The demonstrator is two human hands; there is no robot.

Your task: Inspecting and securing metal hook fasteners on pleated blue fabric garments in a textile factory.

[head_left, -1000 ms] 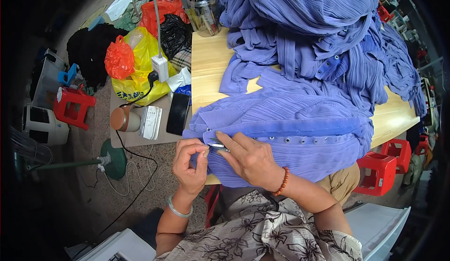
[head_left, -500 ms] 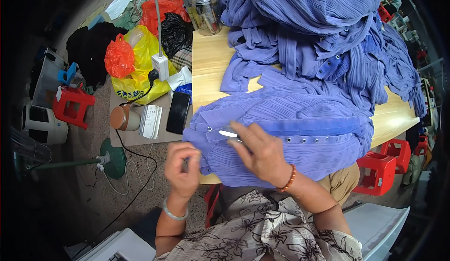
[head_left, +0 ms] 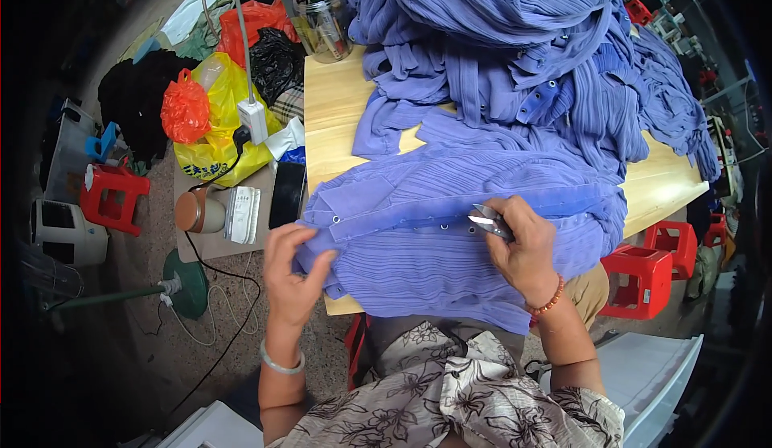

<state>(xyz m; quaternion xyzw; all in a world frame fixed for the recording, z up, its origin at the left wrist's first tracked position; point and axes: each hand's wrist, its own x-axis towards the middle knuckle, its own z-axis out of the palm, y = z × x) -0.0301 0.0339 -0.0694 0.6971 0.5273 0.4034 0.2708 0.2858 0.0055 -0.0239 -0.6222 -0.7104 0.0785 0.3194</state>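
Observation:
A periwinkle-blue ribbed garment (head_left: 434, 271) lies spread over the table's near edge, its long placket (head_left: 515, 203) running left to right with several metal rings along it. My right hand (head_left: 527, 251) is closed round a pair of thread snips (head_left: 490, 223), their pointed blades facing left over the placket. At the garment's left end, beside the collar, is my left hand (head_left: 293, 275), thumb and fingers apart. The fingers overlap the cloth edge; whether they press on it I cannot tell.
A big heap of the same blue garments (head_left: 498, 14) covers the table's far side. Left of the wooden table (head_left: 330, 110) are a phone (head_left: 287, 195), a lidded jar (head_left: 201, 211), a power strip (head_left: 252, 121) and a yellow bag (head_left: 217, 146). Red stools (head_left: 639, 279) stand at right.
My right hand has moved right along the placket with the snips. My left hand has risen slightly and its fingers have spread from a closed shape. The whole view has shifted a little.

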